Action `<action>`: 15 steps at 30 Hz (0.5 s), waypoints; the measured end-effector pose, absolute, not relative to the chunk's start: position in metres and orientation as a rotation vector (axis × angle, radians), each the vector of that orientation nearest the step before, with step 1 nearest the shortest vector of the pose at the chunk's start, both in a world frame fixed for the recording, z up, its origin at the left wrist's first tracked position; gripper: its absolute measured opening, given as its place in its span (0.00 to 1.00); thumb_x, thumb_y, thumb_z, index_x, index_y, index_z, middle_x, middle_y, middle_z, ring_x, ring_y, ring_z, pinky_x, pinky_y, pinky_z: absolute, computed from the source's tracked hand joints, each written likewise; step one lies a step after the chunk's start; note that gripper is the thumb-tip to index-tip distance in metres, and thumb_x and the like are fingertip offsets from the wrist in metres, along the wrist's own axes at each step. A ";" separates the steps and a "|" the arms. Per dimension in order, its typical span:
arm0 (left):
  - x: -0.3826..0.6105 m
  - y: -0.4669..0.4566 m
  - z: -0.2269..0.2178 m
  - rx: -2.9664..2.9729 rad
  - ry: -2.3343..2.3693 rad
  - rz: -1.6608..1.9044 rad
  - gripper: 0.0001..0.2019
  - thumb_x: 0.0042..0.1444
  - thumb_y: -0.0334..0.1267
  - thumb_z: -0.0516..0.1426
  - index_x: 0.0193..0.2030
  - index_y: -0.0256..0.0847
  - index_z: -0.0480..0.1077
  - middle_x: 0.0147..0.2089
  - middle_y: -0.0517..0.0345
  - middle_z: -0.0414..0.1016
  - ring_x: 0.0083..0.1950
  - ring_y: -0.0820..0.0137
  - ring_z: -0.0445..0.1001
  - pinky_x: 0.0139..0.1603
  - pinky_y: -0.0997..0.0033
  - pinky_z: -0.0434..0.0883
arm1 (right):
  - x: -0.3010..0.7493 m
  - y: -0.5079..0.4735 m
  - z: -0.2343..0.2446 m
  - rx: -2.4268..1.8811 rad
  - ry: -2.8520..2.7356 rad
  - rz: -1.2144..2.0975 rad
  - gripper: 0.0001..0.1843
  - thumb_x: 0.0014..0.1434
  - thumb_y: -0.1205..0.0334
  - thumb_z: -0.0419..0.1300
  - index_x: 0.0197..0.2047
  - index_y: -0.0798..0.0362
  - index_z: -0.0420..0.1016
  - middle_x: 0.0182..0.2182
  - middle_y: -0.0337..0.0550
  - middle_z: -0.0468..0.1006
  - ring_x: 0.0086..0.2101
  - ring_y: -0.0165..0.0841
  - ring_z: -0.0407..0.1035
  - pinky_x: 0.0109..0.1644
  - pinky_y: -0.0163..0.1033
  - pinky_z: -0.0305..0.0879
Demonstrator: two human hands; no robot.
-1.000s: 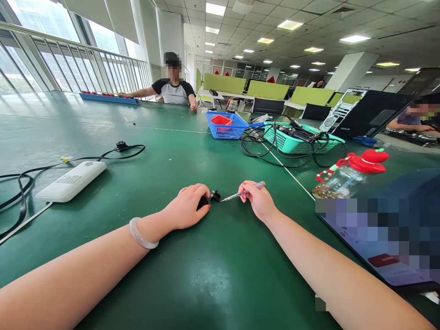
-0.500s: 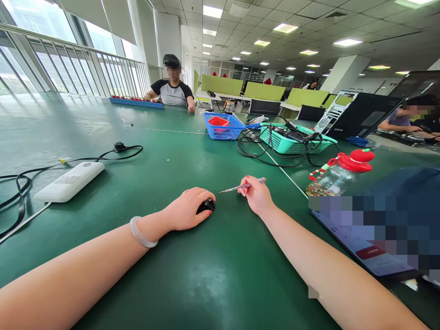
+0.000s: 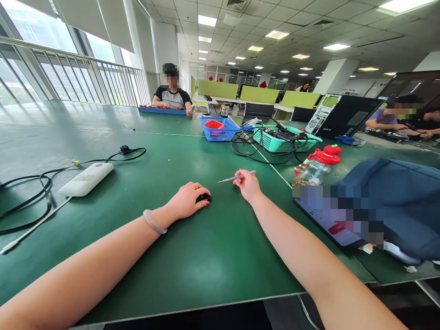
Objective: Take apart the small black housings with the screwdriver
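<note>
The left hand [image 3: 187, 200] grasps a black part [image 3: 204, 198], and right of that part the right hand [image 3: 248, 185] pinches a screwdriver [image 3: 228, 179], tip leftward (near the part, not touching).

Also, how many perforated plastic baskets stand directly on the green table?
2: a blue basket with a red container inside, and a turquoise basket to its right, holding black cables. Others could be hidden.
</note>
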State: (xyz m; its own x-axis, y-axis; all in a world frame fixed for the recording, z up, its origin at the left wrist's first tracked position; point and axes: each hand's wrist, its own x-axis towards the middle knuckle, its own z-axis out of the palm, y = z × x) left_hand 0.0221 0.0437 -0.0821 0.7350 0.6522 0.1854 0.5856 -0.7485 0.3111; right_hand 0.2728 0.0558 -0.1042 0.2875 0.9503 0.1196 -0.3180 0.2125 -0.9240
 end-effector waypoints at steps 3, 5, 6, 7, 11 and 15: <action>0.013 0.030 -0.080 2.703 1.118 0.421 0.17 0.61 0.51 0.49 0.51 0.49 0.70 0.50 0.52 0.72 0.52 0.59 0.67 0.57 0.52 0.65 | 0.274 0.056 -0.105 -0.961 -0.838 1.029 0.13 0.51 0.56 0.60 0.19 0.52 0.68 0.11 0.32 0.59 0.15 0.24 0.53 0.27 0.35 0.63; -0.001 0.018 -0.078 2.687 1.212 0.412 0.18 0.61 0.51 0.49 0.51 0.49 0.70 0.50 0.51 0.72 0.52 0.58 0.67 0.56 0.52 0.66 | 0.274 0.056 -0.105 -0.975 -0.835 1.021 0.13 0.51 0.56 0.60 0.19 0.52 0.69 0.11 0.31 0.59 0.15 0.23 0.53 0.27 0.35 0.63; -0.011 0.012 -0.076 2.676 1.263 0.405 0.18 0.60 0.51 0.49 0.51 0.48 0.70 0.50 0.51 0.73 0.52 0.57 0.67 0.56 0.52 0.66 | 0.274 0.056 -0.105 -0.982 -0.834 1.017 0.13 0.50 0.57 0.60 0.19 0.52 0.69 0.11 0.31 0.58 0.15 0.23 0.53 0.27 0.35 0.63; -0.023 0.005 -0.074 2.668 1.316 0.395 0.18 0.60 0.51 0.48 0.51 0.48 0.71 0.50 0.51 0.73 0.52 0.57 0.68 0.55 0.52 0.66 | 0.274 0.056 -0.105 -0.988 -0.834 1.013 0.12 0.50 0.57 0.60 0.19 0.52 0.70 0.11 0.31 0.58 0.15 0.23 0.53 0.27 0.35 0.62; -0.082 -0.017 -0.067 2.598 1.596 0.330 0.20 0.60 0.52 0.47 0.51 0.47 0.70 0.51 0.51 0.74 0.53 0.56 0.69 0.55 0.54 0.66 | 0.272 0.054 -0.104 -1.000 -0.848 0.994 0.13 0.50 0.57 0.60 0.18 0.52 0.69 0.10 0.31 0.58 0.15 0.23 0.52 0.25 0.34 0.61; -0.145 -0.030 -0.054 2.366 2.055 0.217 0.24 0.59 0.56 0.45 0.52 0.46 0.70 0.50 0.47 0.75 0.52 0.51 0.70 0.50 0.55 0.66 | 0.270 0.053 -0.103 -1.007 -0.871 0.989 0.13 0.50 0.58 0.60 0.18 0.53 0.69 0.10 0.31 0.59 0.15 0.23 0.52 0.25 0.35 0.60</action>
State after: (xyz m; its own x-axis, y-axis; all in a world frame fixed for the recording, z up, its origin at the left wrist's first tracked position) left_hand -0.1445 -0.0303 -0.0539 0.1349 0.9854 0.1040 0.9854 -0.1445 0.0906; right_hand 0.2704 0.0530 -0.1032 0.3129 0.9409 0.1294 -0.2475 0.2123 -0.9453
